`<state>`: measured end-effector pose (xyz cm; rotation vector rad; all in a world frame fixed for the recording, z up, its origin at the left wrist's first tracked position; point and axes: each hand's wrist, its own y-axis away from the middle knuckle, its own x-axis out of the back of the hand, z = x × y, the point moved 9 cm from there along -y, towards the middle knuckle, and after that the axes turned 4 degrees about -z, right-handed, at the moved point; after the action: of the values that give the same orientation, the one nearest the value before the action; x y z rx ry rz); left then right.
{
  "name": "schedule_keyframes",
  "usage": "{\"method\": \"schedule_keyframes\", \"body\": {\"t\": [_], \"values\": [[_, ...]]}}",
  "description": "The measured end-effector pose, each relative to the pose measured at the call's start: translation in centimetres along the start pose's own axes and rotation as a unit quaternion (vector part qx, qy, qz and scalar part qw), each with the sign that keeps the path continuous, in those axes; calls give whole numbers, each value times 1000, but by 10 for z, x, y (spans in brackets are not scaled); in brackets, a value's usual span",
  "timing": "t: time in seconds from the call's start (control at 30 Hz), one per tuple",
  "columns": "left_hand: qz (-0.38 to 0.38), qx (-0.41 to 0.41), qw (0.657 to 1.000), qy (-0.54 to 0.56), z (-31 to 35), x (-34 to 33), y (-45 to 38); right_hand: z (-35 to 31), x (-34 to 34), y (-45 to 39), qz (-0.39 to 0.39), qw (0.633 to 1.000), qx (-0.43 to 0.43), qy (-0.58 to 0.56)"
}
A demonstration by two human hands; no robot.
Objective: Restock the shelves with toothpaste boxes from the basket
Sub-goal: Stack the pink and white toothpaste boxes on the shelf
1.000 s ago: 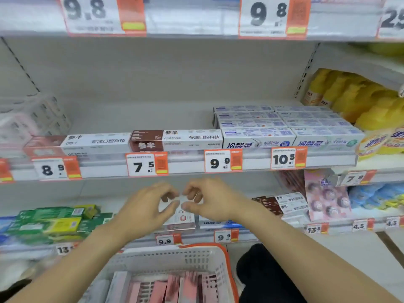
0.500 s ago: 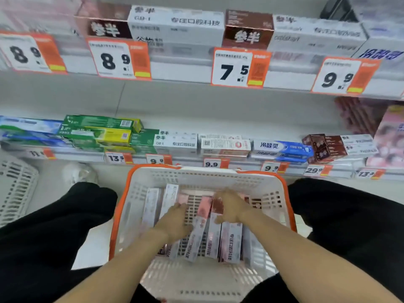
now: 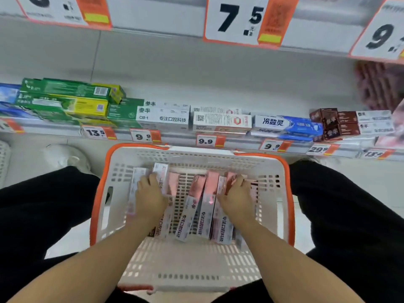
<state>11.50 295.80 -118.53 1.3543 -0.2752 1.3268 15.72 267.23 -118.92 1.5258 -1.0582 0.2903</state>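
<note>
Both hands are inside the white basket (image 3: 271,193) with the orange rim, which sits between the person's knees in front of the lower shelf (image 3: 175,136). The pink-and-white toothpaste boxes (image 3: 205,206) lie lengthwise on the basket floor, side by side and partly overlapping. The left hand (image 3: 150,195) rests palm-down on the boxes at the left of the row; its fingers (image 3: 145,182) lie fairly straight across the box tops and are not seen to wrap round any box. The right hand (image 3: 237,197) lies on the boxes at the right of the row; its fingers (image 3: 234,182) bend over the far end of one pink box (image 3: 230,181), but whether they have hold of it cannot be told. Compared with the frame half a second earlier, the two hands have spread apart, the left toward the left boxes and the right toward the right ones, exposing the middle boxes, and the camera has tilted further down. The lower shelf carries green, white, blue and brown toothpaste boxes above price tags (image 3: 208,141).
</note>
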Motion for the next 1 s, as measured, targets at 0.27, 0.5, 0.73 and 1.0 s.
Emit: {"method": "schedule_keyframes", "body": {"t": [0.27,0.5,0.73,1.0], "values": [[-93,-97,988,75,41,-15,8,22,-11,3,-51,957,-31,-283],[-208,-7,971,118,53,-62,1,4,33,22,-102,927,56,-357],[-261,32,959,105,60,-113,1,33,25,14,-95,942,36,-320],[-261,42,949,171,49,-97,-3,10,28,10,-150,945,63,-283]]}}
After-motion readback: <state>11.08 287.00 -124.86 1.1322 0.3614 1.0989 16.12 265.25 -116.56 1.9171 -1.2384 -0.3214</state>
